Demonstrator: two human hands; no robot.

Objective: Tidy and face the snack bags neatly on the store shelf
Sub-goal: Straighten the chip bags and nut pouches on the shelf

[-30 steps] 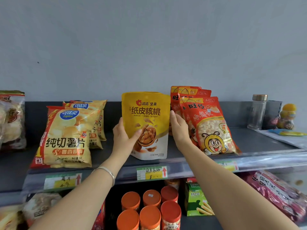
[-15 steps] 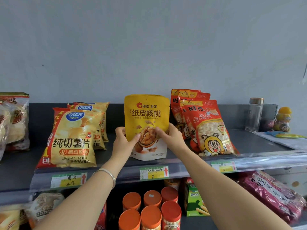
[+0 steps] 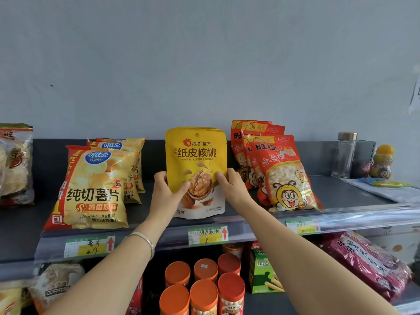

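A yellow walnut pouch (image 3: 196,153) stands upright on the dark top shelf (image 3: 345,196), front facing me, with more pouches edging out behind it. My left hand (image 3: 167,195) pinches its left side, thumb across the front. My right hand (image 3: 231,186) grips its right side, thumb on the walnut picture. To the left lean yellow potato chip bags (image 3: 95,189). On the right lean red bee-print snack bags (image 3: 281,176), close to my right hand.
A clear-wrapped snack pack (image 3: 16,164) sits at far left. A glass jar (image 3: 343,155) and a small yellow toy bottle (image 3: 383,161) stand at the shelf's right end. Orange-lidded cans (image 3: 204,289), a green box (image 3: 263,273) and magenta bags (image 3: 368,267) fill the lower shelf.
My right hand came off the pouch's upper right edge and moved down onto its lower front. The left hand slid slightly lower. The pouch stays upright in the same spot.
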